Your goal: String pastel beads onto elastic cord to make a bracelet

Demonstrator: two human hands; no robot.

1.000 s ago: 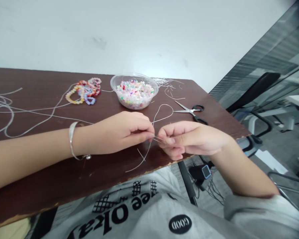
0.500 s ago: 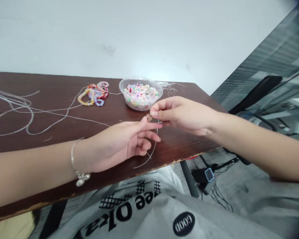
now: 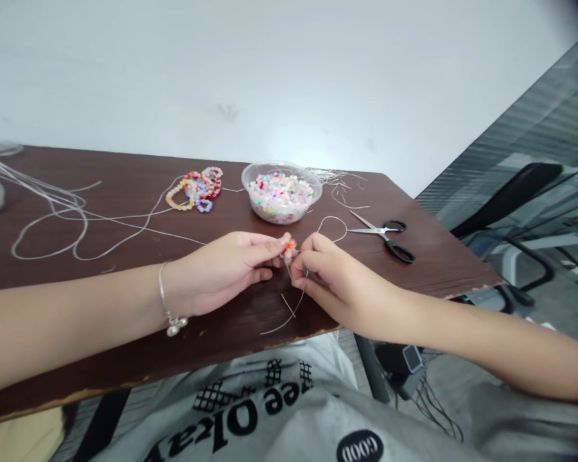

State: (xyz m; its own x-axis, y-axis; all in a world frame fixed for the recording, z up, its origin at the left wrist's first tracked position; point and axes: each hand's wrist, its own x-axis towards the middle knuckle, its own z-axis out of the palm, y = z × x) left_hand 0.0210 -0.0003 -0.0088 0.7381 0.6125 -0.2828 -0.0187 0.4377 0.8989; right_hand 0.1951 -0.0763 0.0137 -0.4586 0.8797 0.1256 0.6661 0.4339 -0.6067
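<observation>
My left hand point(image 3: 231, 266) pinches a small orange-and-clear beaded piece point(image 3: 290, 246) between thumb and fingers. Close against it on the right, my right hand point(image 3: 340, 276) has its fingers closed on a thin pale cord point(image 3: 334, 219) that loops up and also hangs below the fingers. Just beyond the hands stands a clear plastic bowl point(image 3: 252, 205) full of small multicoloured beads point(image 3: 282, 190). Several beaded rings point(image 3: 183, 194) in yellow, red, pink and blue lie together left of the bowl.
Open scissors point(image 3: 383, 232) with black handles lie right of the hands on the brown table point(image 3: 139, 168). Long pale cords point(image 3: 48, 196) spread over the left side. Cut cord ends point(image 3: 330, 174) lie behind the bowl. A wall runs along the back.
My right hand has moved down, uncovering the scissors. My left fingers have drawn in, and the orange beaded piece now shows at their tips. The view has shifted slightly.
</observation>
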